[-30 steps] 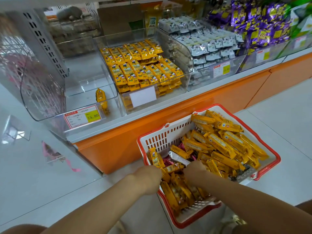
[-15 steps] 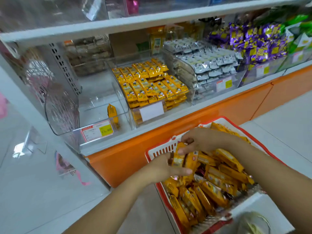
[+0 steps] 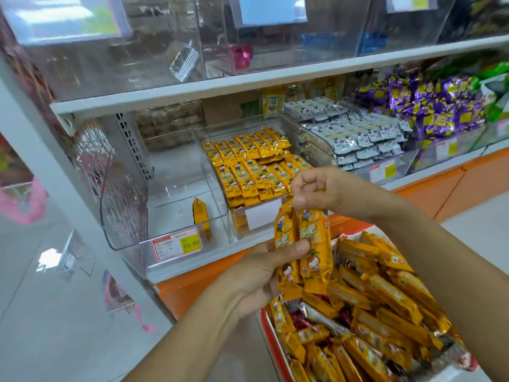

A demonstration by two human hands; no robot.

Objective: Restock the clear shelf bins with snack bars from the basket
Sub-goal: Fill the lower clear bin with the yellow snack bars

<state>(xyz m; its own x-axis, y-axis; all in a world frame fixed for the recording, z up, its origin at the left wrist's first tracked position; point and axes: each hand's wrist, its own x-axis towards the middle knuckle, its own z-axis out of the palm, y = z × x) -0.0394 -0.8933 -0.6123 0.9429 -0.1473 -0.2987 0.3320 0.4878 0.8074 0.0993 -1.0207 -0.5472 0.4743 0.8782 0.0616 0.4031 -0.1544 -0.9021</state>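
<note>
1. Yellow-wrapped snack bars (image 3: 303, 244), two side by side and roughly upright, are held in the air above the basket (image 3: 271, 337), in front of the lower shelf
2. The left hand (image 3: 261, 274) grips their lower half, with the thumb across the front of the wrappers and the fingers curled behind
3. The right hand (image 3: 322, 191) pinches their top ends from above with curled fingers
4. The red-rimmed basket sits at bottom right, heaped with loose bars (image 3: 385, 299) in the same yellow wrap, lying at all angles
5. On the lower shelf, the left clear bin (image 3: 170, 194) holds only a single bar (image 3: 200, 213), standing near its front wall behind a red and yellow price tag (image 3: 177, 244)
6. Just beside it on the right, a second clear bin (image 3: 239, 227) is packed with rows of stocked bars (image 3: 248, 166), also yellow, and has a blank white label on its front
7. Further right lie silver packets (image 3: 358, 133), then purple packets (image 3: 427, 108)
8. The clear bins on the shelf above are too blurred to make out what is inside
</note>
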